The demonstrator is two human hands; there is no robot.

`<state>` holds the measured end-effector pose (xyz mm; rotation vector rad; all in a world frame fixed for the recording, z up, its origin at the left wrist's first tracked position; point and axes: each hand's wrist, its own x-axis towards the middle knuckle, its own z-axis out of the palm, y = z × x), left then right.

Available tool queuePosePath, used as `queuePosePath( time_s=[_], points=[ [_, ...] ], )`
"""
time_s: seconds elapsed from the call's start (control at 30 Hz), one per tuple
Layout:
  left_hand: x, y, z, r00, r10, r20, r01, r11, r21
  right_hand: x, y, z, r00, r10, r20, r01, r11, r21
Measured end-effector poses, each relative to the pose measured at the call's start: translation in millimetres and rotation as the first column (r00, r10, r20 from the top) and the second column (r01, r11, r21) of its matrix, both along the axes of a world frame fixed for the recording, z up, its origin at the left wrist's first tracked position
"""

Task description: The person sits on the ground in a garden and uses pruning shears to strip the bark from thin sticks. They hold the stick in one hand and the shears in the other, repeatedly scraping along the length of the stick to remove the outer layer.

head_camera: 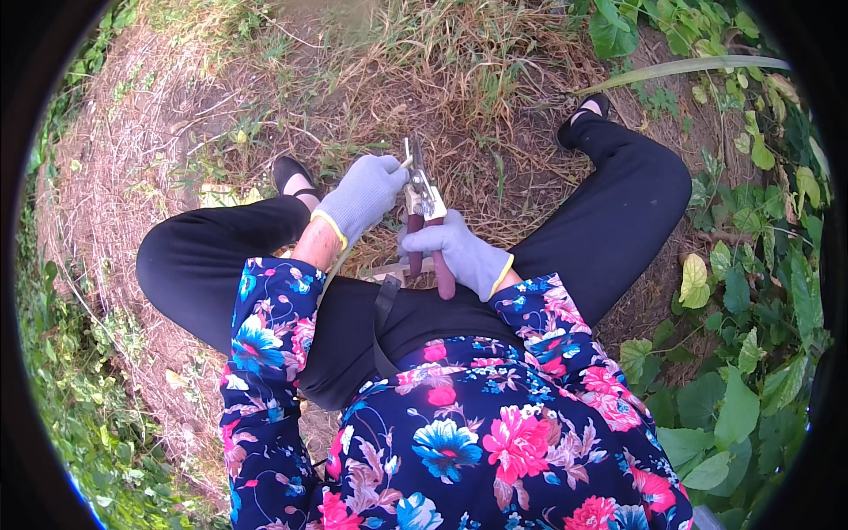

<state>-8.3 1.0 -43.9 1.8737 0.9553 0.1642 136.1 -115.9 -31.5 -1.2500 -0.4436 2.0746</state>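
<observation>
My left hand (pixel 364 193), in a grey knitted glove with a yellow cuff edge, pinches a thin pale green strip (pixel 406 163) beside the jaws of a hand tool. That tool is a pair of pliers-like grafting or pruning pliers (pixel 425 192) with metal jaws pointing away from me and dark red grips. Around its grips my right hand (pixel 457 248) is closed, gloved the same way. The strip lies against the left side of the jaws; whether it is between them I cannot tell. A pale stem or strip (pixel 339 265) also runs below my left wrist.
Dry grass and bare soil (pixel 464 119) lie beyond the hands, between my outspread legs. Leafy green plants (pixel 735 404) border the right, and more greenery (pixel 86 404) the left. A long blade-like leaf (pixel 689 66) reaches in at upper right. A black strap (pixel 383 321) crosses my lap.
</observation>
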Motion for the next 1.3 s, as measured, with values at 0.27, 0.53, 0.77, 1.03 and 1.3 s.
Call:
queuePosePath(
  time_s=[0.27,0.53,0.77,1.03,1.3],
  points=[
    [0,-1,3,1.000,-0.011,-0.012,0.011,1.000,-0.006,-4,-2,-3,0.997,-0.071,0.019,0.071,0.997,0.018],
    [3,1,6,0.994,0.041,-0.106,-0.055,0.990,-0.132,-3,0,12,0.996,-0.023,0.080,0.021,1.000,0.022],
    [1,2,1,1.000,-0.002,-0.026,0.001,0.998,-0.067,0,-5,0,0.991,-0.120,-0.056,0.121,0.993,0.018],
    [4,1,7,0.992,0.026,-0.125,-0.038,0.994,-0.099,-4,-2,-2,0.999,-0.032,-0.028,0.033,0.999,0.005],
    [-1,1,-7,0.997,-0.073,0.002,0.072,0.990,0.122,-2,-2,-2,1.000,-0.018,0.001,0.018,0.999,0.026]
  ],
)
